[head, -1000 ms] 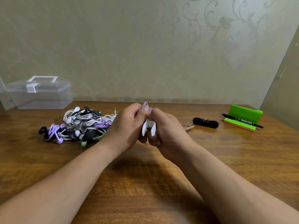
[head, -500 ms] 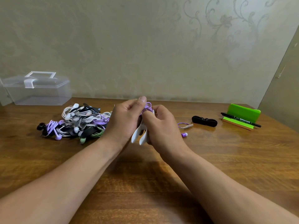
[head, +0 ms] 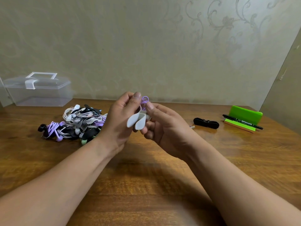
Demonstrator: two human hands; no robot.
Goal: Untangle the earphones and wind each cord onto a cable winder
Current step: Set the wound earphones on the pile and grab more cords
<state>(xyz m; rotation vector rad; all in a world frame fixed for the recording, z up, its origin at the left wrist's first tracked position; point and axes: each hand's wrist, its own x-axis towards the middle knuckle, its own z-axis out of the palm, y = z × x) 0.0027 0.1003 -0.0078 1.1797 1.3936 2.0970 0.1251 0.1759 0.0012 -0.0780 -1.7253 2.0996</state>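
Both hands meet above the middle of the wooden table (head: 146, 185). My left hand (head: 119, 121) and my right hand (head: 164, 128) together hold a white cable winder (head: 136, 122) whose two flaps hang down between them. Loops of a purple earphone cord (head: 144, 100) stick up above the winder, pinched between my left thumb and right fingertips. A heap of tangled earphones and wound cords (head: 76, 123), purple, white, black and green, lies on the table to the left of my left hand.
A clear plastic box (head: 38, 92) with a white latch stands at the back left by the wall. A black winder (head: 206, 123) lies right of my hands. Farther right are a green stand (head: 244, 116) and a black pen (head: 242, 122).
My hands have lifted off the table and turned the winder, so its flaps now hang open and point down left. The loose purple end by my right hand is out of sight.
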